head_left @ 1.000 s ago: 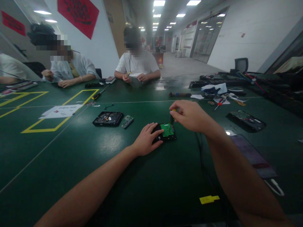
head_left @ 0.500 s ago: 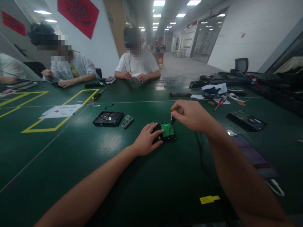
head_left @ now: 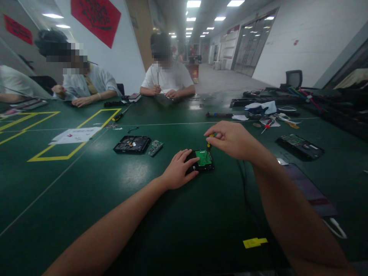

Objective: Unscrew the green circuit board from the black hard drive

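A black hard drive with a green circuit board facing up lies on the table in front of me. My left hand holds it from the left side, fingers over its top and far edge, thumb along the near edge, partly covering it. A small screwdriver with a yellow and black handle stands nearly upright in the pinched fingers of my right hand. Its tip reaches the board's right part; whether it sits in a screw is too small to tell. Left of them lie an opened drive housing and a loose circuit board.
On the right are another hard drive, a phone with a white cable, and a red-tipped screwdriver among tools. A dark cable runs beside my right forearm. Two co-workers sit across the green table.
My right fingers have shifted on the screwdriver handle, with the index finger now stretched out over its top. My left hand and the hard drive stay in place.
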Action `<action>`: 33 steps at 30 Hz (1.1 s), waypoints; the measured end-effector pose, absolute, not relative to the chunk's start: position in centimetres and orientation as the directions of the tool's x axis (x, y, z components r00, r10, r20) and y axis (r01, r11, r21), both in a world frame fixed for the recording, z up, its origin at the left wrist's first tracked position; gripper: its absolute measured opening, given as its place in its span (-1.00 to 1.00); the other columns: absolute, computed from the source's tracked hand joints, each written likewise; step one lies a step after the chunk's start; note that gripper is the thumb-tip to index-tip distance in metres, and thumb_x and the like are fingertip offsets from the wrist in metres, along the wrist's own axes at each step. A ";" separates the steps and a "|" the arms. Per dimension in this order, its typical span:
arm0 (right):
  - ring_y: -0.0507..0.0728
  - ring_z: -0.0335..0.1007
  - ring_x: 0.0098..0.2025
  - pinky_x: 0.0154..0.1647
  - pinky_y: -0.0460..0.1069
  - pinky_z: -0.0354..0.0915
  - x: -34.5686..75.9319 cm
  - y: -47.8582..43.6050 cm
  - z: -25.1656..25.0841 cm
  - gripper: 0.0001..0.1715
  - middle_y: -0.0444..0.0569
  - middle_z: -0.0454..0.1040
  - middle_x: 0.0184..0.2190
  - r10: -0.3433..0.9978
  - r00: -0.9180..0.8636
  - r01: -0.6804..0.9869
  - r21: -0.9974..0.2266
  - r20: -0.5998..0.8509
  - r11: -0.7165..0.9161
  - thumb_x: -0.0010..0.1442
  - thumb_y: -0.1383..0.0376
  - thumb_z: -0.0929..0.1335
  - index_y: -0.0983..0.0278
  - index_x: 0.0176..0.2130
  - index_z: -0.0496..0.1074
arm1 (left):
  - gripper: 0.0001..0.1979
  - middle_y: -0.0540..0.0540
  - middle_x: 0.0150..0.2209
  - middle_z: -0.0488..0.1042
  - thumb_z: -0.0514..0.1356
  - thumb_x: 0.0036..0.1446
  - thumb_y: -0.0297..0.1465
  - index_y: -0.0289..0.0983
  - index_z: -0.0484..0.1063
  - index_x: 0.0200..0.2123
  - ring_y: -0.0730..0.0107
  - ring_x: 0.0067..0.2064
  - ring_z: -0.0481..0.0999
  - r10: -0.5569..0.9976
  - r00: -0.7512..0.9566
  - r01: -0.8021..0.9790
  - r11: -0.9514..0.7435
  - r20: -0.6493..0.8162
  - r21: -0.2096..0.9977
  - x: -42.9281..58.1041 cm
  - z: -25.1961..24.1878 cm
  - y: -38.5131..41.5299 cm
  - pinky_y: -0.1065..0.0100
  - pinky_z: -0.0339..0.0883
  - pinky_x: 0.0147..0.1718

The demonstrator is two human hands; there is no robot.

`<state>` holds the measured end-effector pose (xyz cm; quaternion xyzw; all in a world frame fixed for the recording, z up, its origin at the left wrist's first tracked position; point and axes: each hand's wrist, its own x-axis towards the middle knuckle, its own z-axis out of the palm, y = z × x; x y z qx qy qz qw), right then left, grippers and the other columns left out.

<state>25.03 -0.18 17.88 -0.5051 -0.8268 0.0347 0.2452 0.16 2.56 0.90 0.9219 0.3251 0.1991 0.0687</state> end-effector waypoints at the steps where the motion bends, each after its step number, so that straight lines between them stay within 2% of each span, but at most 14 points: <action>1: 0.16 0.52 -0.25 -0.13 0.05 0.29 25.0 -0.1 17.9 -0.72 0.02 0.67 -0.21 0.855 -0.362 0.820 -0.309 0.372 0.482 0.31 0.20 0.38 0.22 -0.14 0.70 | -0.42 -0.22 0.50 0.09 0.27 0.36 -0.13 -0.07 0.32 0.39 -0.20 0.50 0.08 0.626 0.710 0.572 -0.780 0.323 0.256 0.2 0.9 2.5 -0.26 0.06 0.42; 4: 0.16 0.54 -0.26 -0.14 0.05 0.30 25.0 -0.1 17.9 -0.70 0.00 0.68 -0.23 0.866 -0.349 0.810 -0.350 0.358 0.471 0.33 0.19 0.36 0.21 -0.17 0.70 | -0.42 -0.25 0.50 0.08 0.27 0.36 -0.14 -0.10 0.33 0.38 -0.21 0.49 0.09 0.626 0.710 0.571 -0.780 0.322 0.256 0.2 1.1 2.4 -0.26 0.06 0.42; 7: 0.17 0.56 -0.25 -0.15 0.05 0.32 24.9 -0.4 18.1 -0.70 0.00 0.69 -0.20 0.876 -0.339 0.796 -0.391 0.343 0.461 0.32 0.24 0.36 0.23 -0.09 0.67 | -0.42 -0.25 0.50 0.08 0.26 0.37 -0.13 -0.09 0.32 0.39 -0.21 0.49 0.09 0.623 0.714 0.568 -0.782 0.318 0.256 0.2 1.2 2.4 -0.28 0.07 0.41; 10: 0.18 0.55 -0.25 -0.18 0.05 0.32 24.7 -0.7 18.2 -0.68 0.02 0.68 -0.22 0.880 -0.323 0.815 -0.371 0.347 0.445 0.29 0.27 0.36 0.25 -0.04 0.63 | -0.42 -0.23 0.50 0.09 0.26 0.38 -0.13 -0.06 0.30 0.40 -0.20 0.50 0.09 0.621 0.716 0.567 -0.784 0.319 0.255 0.2 1.2 2.4 -0.30 0.07 0.41; 14: 0.16 0.52 -0.26 -0.17 0.05 0.31 24.5 -0.5 18.0 -0.74 0.04 0.66 -0.19 0.870 -0.331 0.832 -0.321 0.364 0.451 0.31 0.25 0.35 0.26 -0.13 0.63 | -0.42 -0.22 0.50 0.09 0.26 0.38 -0.13 -0.06 0.30 0.40 -0.20 0.50 0.08 0.624 0.713 0.568 -0.781 0.319 0.260 0.2 1.3 2.4 -0.29 0.06 0.41; 18: 0.15 0.52 -0.26 -0.15 0.04 0.31 24.7 -0.3 18.0 -0.76 0.01 0.67 -0.19 0.864 -0.362 0.810 -0.340 0.352 0.478 0.32 0.23 0.36 0.25 -0.18 0.64 | -0.42 -0.23 0.50 0.08 0.27 0.37 -0.14 -0.08 0.33 0.38 -0.21 0.49 0.09 0.626 0.711 0.569 -0.780 0.320 0.261 0.3 1.2 2.4 -0.28 0.06 0.42; 22: 0.14 0.54 -0.25 -0.14 0.03 0.30 24.9 -0.5 18.2 -0.69 -0.01 0.69 -0.17 0.862 -0.378 0.798 -0.353 0.338 0.489 0.28 0.34 0.35 0.25 -0.05 0.64 | -0.42 -0.23 0.50 0.09 0.27 0.36 -0.13 -0.07 0.33 0.39 -0.20 0.50 0.09 0.628 0.710 0.570 -0.779 0.319 0.264 0.2 1.0 2.5 -0.27 0.07 0.42; 24: 0.15 0.55 -0.26 -0.15 0.03 0.30 24.9 -0.7 18.3 -0.61 -0.01 0.69 -0.21 0.866 -0.376 0.807 -0.344 0.329 0.480 0.25 0.39 0.33 0.26 0.01 0.63 | -0.41 -0.22 0.50 0.09 0.27 0.37 -0.13 -0.07 0.32 0.39 -0.19 0.50 0.08 0.630 0.709 0.572 -0.777 0.317 0.263 0.2 1.0 2.5 -0.27 0.07 0.42; 28: 0.16 0.54 -0.30 -0.18 0.04 0.30 24.8 -0.9 18.4 -0.59 -0.03 0.65 -0.33 0.884 -0.353 0.830 -0.334 0.308 0.447 0.22 0.43 0.31 0.26 0.00 0.60 | -0.42 -0.22 0.50 0.09 0.25 0.38 -0.11 -0.07 0.31 0.39 -0.19 0.50 0.08 0.631 0.712 0.577 -0.775 0.307 0.257 0.2 1.2 2.4 -0.27 0.05 0.42; 30: 0.16 0.54 -0.31 -0.18 0.04 0.30 24.8 -0.9 18.4 -0.60 -0.04 0.64 -0.35 0.889 -0.339 0.836 -0.336 0.307 0.435 0.23 0.43 0.30 0.26 -0.01 0.59 | -0.42 -0.22 0.50 0.08 0.25 0.38 -0.11 -0.06 0.31 0.39 -0.20 0.50 0.08 0.632 0.713 0.576 -0.775 0.305 0.258 0.2 1.3 2.4 -0.28 0.06 0.42; 33: 0.18 0.53 -0.31 -0.19 0.06 0.30 24.7 -0.8 18.3 -0.73 -0.01 0.64 -0.33 0.890 -0.328 0.839 -0.336 0.315 0.428 0.29 0.34 0.34 0.26 -0.07 0.59 | -0.42 -0.22 0.50 0.08 0.25 0.38 -0.12 -0.06 0.31 0.40 -0.21 0.50 0.08 0.629 0.714 0.573 -0.777 0.307 0.261 0.2 1.3 2.4 -0.30 0.07 0.41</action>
